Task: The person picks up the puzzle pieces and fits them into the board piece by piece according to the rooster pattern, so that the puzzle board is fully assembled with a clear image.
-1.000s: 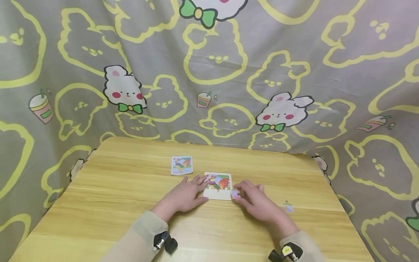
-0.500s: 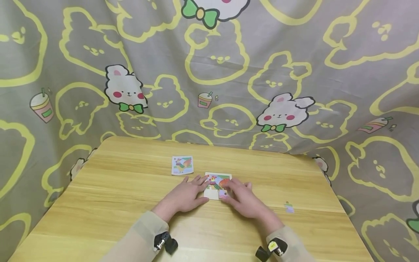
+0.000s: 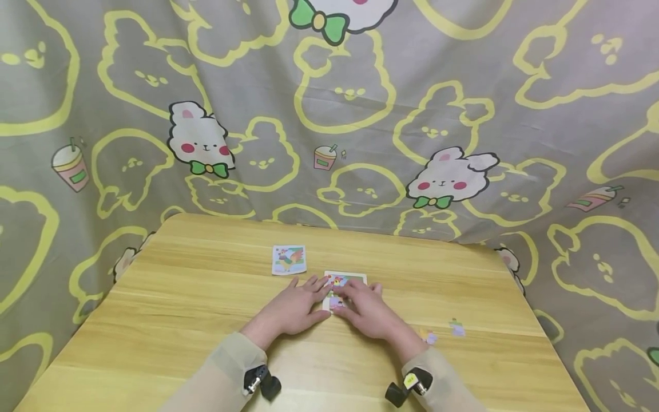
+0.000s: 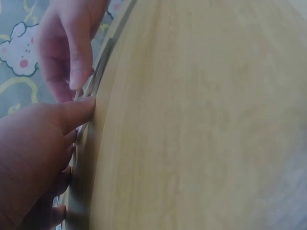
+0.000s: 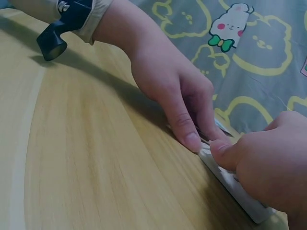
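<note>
A small jigsaw board (image 3: pixel 362 276) with a colourful rooster picture lies flat at the middle of the wooden table. My left hand (image 3: pixel 293 306) rests along its left side, fingers fairly straight and spread, the thumb by the lower left corner. My right hand (image 3: pixel 368 309) reaches over the board from the right and covers much of the picture. Between its thumb and fingers it pinches a lilac puzzle piece (image 3: pixel 336 302), low over the board's lower left part. In the right wrist view, the right thumb lies close to the left hand (image 5: pixel 168 91) at the board's pale edge (image 5: pixel 240 201).
Two loose puzzle pieces lie right of the board: one lilac and green (image 3: pixel 456 327), the other orange and lilac (image 3: pixel 428 336) beside the right forearm. A square rooster picture card (image 3: pixel 289 260) lies behind the left hand. A patterned curtain (image 3: pixel 247 189) hangs along the table's far edge.
My right hand has carried the lilac piece leftward from beside the board, along its lower part to the left. The forearm's shift uncovers the orange and lilac piece. My left hand stays put.
</note>
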The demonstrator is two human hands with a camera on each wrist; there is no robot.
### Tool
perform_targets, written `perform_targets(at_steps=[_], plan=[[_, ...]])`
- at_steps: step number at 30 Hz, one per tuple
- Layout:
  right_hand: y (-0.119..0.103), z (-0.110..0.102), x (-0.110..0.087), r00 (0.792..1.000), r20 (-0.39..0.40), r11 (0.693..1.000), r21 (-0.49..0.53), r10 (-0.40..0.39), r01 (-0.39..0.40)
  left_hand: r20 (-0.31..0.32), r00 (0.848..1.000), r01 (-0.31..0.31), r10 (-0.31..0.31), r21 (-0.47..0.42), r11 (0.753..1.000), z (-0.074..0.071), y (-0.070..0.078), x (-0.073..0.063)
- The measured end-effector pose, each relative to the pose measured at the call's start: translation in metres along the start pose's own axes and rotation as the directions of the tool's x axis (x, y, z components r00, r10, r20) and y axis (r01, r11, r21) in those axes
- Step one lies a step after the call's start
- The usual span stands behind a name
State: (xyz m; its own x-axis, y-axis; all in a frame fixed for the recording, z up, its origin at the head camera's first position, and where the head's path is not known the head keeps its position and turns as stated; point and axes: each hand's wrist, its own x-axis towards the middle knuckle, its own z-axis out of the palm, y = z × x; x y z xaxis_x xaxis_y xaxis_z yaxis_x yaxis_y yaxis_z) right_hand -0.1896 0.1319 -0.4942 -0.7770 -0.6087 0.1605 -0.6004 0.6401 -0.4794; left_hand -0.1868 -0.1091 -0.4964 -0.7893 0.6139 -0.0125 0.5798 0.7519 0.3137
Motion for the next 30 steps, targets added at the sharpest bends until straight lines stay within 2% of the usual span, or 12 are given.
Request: perform_targets(at_steps=[7, 12, 17, 21, 30], plan=[[0.001, 0.006, 0.003, 1.000, 0.002, 0.999, -0.034, 0.012, -0.012, -0.002, 1.000, -0.001, 0.001, 0.027, 1.000, 0.002, 0.003, 0.001], [0.001, 0.008, 0.003, 1.000, -0.006, 0.999, -0.045, 0.001, -0.001, 0.008, 1.000, -0.019, 0.018, 0.134, 0.991, 0.000, 0.006, 0.000], [0.001, 0.008, 0.003, 1.000, -0.022, 0.999, -0.040, -0.002, 0.001, -0.020, 0.998, -0.056, 0.062, 0.216, 0.975, -0.004, 0.010, -0.002], [0.002, 0.009, 0.003, 0.999, -0.036, 0.999, -0.041, 0.006, -0.007, -0.041, 0.996, -0.068, 0.079, 0.230, 0.971, -0.005, 0.012, -0.003], [0.003, 0.010, 0.004, 0.999, -0.045, 1.000, -0.003, 0.021, -0.021, -0.057, 0.997, -0.046, 0.059, 0.220, 0.975, -0.004, 0.011, -0.002]])
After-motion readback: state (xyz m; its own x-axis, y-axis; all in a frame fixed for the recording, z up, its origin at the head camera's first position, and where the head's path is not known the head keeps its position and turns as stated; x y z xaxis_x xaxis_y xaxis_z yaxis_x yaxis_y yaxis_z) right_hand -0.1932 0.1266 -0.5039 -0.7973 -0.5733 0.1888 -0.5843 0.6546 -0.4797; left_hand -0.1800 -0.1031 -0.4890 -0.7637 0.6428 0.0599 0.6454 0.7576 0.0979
